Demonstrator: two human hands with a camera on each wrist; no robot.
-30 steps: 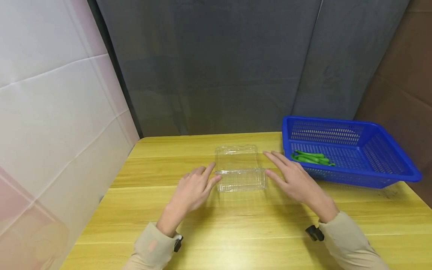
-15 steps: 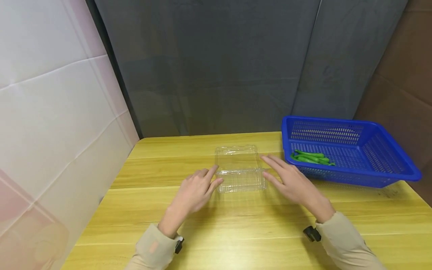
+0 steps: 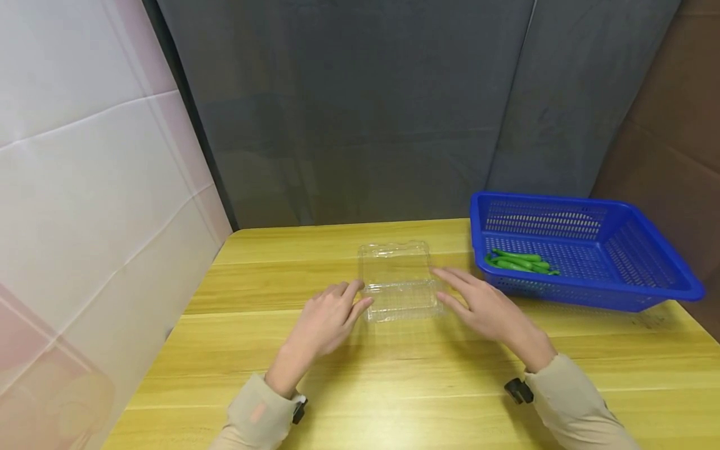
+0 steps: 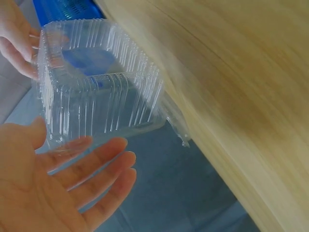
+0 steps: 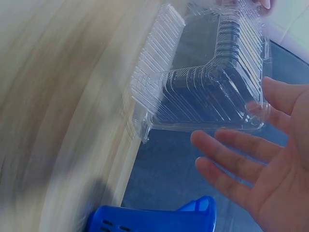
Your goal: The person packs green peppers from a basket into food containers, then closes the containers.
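A clear plastic clamshell box (image 3: 402, 300) stands unfolded on the table, its lid (image 3: 394, 262) laid back on the far side. My left hand (image 3: 323, 319) is at the box's left side, thumb and index finger at the near-left corner. Opposite it, my right hand (image 3: 486, 306) has its thumb and fingertips at the right side. In the left wrist view the fingers (image 4: 104, 157) are spread and nearly straight beside the ribbed wall. The right wrist view shows likewise extended fingers (image 5: 231, 159) along the other wall. Neither hand curls round the box.
To the right stands a blue perforated basket (image 3: 619, 290), near my right forearm. Several green chili peppers (image 3: 520, 262) lie in its left part. The wooden table (image 3: 394, 387) ends at a dark grey curtain (image 3: 360, 112), with a pale wall panel (image 3: 101, 187) on the left.
My right hand has shifted a little left and downward, closer to the box. The left hand has come slightly to the right. Basket and peppers stay put.
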